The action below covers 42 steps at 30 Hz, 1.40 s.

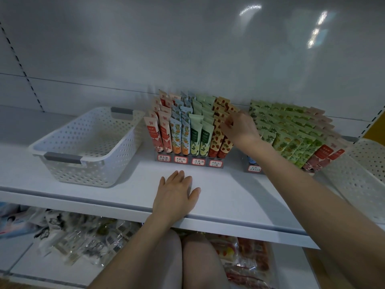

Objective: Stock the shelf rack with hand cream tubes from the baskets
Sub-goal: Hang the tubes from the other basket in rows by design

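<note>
She is crouched at the white shelf, and the whole move sits with her right hand. It reaches in over the back half of the shelf to the right-hand lane of the middle rack. Its fingers are curled onto the tops of the strawberry-print tubes and seem to pinch one of them, though the hand's own back hides the thumb. Those tubes stand nearly upright, leaning back a little, with their long axis running up and away from her, caps down in the rack. Any settling has to go downward and rearward along that line. Her left hand lies spread and flat, palm down, near the shelf's front edge, just in front of the rack's label strip. It holds nothing and is well short of the tubes, so the right hand is plainly the nearer one. The white perforated basket toward the left end looks empty. To the right stands a second rack full of green-patterned tubes. Another basket sits at the right end, and I cannot see into it.
</note>
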{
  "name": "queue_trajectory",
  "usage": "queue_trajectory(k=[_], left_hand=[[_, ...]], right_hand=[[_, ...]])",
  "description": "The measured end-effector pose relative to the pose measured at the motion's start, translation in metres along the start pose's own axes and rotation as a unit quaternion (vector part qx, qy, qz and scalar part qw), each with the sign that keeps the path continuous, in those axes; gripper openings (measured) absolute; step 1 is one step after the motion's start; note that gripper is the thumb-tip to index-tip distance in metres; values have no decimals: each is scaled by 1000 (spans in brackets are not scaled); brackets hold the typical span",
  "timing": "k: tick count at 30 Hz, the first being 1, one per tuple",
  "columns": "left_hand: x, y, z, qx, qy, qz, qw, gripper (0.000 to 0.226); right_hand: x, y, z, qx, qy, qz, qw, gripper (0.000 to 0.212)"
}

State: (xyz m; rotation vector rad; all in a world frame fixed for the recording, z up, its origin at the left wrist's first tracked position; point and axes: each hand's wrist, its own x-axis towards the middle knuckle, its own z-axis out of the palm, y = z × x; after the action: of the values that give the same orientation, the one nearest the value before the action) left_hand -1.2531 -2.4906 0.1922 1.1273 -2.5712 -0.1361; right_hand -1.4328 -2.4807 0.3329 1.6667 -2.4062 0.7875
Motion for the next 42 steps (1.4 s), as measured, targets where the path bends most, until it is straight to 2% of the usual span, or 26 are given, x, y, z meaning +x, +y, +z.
queue_trajectory(k=[6, 10, 15, 20, 23, 33, 39, 42], left_hand=[[0, -1, 1, -14, 10, 1, 1000, 48], [1, -2, 3, 2, -10, -1, 1000, 38], [1, -2, 4, -5, 9, 3, 1000, 60], [1, -2, 5, -9, 20, 3, 1000, 52], [1, -3, 6, -7, 18, 2, 1000, 57], [1, -1, 4, -16, 21, 3, 1000, 63], [1, -1, 4, -9, 20, 1, 1000, 63], [0, -2, 4, -6, 15, -2, 1000, 53]], right_hand=[[5, 5, 5, 2, 0, -1, 1000, 24], [4, 11, 4, 29, 2, -5, 1000, 17], [0, 8, 2, 30, 3, 3, 1000, 24], [3, 4, 5, 19, 0, 3, 1000, 25], [3, 6, 4, 24, 0, 0, 1000, 23], [-13, 15, -1, 178, 8, 45, 983, 32], [-22, 24, 1, 117, -16, 40, 992, 29], [-23, 25, 3, 99, -6, 15, 995, 27]])
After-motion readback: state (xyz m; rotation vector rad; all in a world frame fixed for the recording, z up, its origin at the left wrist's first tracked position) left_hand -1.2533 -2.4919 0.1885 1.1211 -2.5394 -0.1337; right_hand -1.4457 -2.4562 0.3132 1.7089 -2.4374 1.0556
